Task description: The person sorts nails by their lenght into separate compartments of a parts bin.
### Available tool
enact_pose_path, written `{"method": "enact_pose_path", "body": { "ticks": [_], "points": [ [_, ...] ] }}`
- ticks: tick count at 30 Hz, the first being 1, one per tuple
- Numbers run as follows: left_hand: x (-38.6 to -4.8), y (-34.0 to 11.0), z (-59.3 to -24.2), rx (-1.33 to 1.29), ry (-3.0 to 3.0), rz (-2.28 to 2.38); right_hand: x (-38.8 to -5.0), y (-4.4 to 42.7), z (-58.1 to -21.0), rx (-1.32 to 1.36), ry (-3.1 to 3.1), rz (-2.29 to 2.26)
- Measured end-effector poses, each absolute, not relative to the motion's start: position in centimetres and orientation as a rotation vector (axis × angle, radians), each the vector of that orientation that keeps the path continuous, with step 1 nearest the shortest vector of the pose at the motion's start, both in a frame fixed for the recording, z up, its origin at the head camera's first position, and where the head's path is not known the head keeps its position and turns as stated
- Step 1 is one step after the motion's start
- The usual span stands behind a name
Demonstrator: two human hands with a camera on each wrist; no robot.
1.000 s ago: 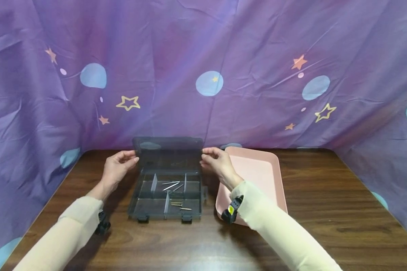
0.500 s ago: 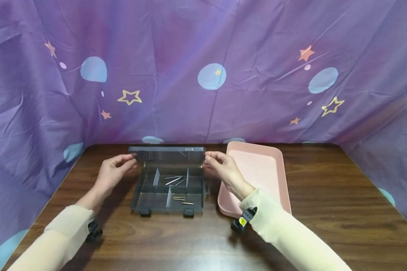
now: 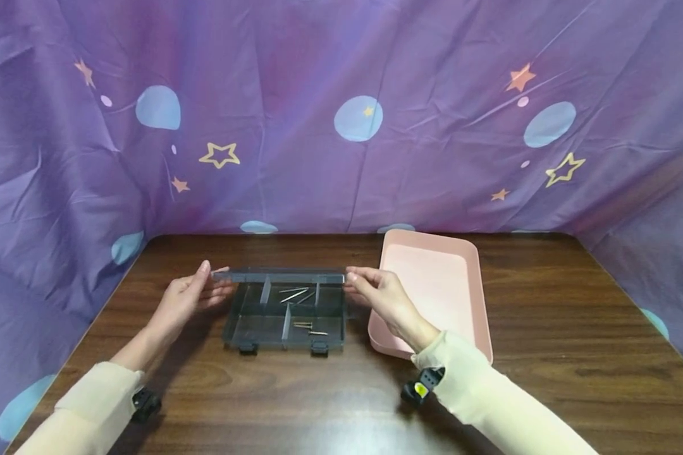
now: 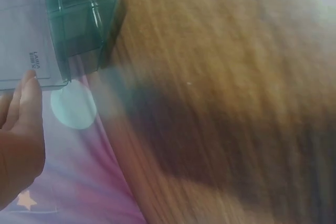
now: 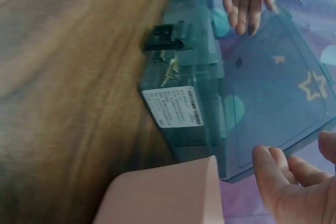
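Note:
A smoky clear compartment box (image 3: 256, 332) sits on the table with its hinged lid (image 3: 284, 277) partly lowered over the back compartments. Thin silver pieces like nails (image 3: 294, 295) lie in the back middle compartment. Several brass screws (image 3: 303, 325) are in the front right one. My left hand (image 3: 182, 300) touches the lid's left corner, its fingers straight and its thumb raised at the edge. At the right corner my right hand (image 3: 388, 300) pinches the lid's edge between thumb and fingers. Two black latches (image 3: 320, 347) hang unfastened along the box's front.
A pink tray (image 3: 432, 284) stands on the wooden table (image 3: 546, 328) just right of the box, partly beneath my right forearm. Behind the table hangs a purple curtain (image 3: 296, 177) with stars and blue circles.
The lid has swung from nearly upright toward me and down. Both hands have come down with it, and my left hand's thumb and fingers have spread. The nails and screws stay put.

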State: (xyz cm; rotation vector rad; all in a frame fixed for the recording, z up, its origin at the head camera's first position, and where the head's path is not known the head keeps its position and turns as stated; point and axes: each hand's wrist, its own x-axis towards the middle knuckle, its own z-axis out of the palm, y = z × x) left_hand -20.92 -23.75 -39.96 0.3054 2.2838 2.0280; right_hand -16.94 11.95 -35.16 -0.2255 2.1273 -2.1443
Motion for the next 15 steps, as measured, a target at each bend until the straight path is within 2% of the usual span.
{"method": "enact_pose_path", "body": {
  "ticks": [4,8,15],
  "points": [
    [-18.4,-22.6,-37.2,0.311,2.39,1.863,-16.3,12.2,-35.4,-0.268,2.184,-2.06],
    [-16.8,-21.8,-36.0,0.354,2.539,1.704,-15.7,12.4,-35.4,-0.312,2.294,-1.923],
    [-15.3,-22.2,-37.3,0.41,2.826,1.439,-14.5,12.3,-35.8,-0.433,2.526,-1.622]
  ]
}}
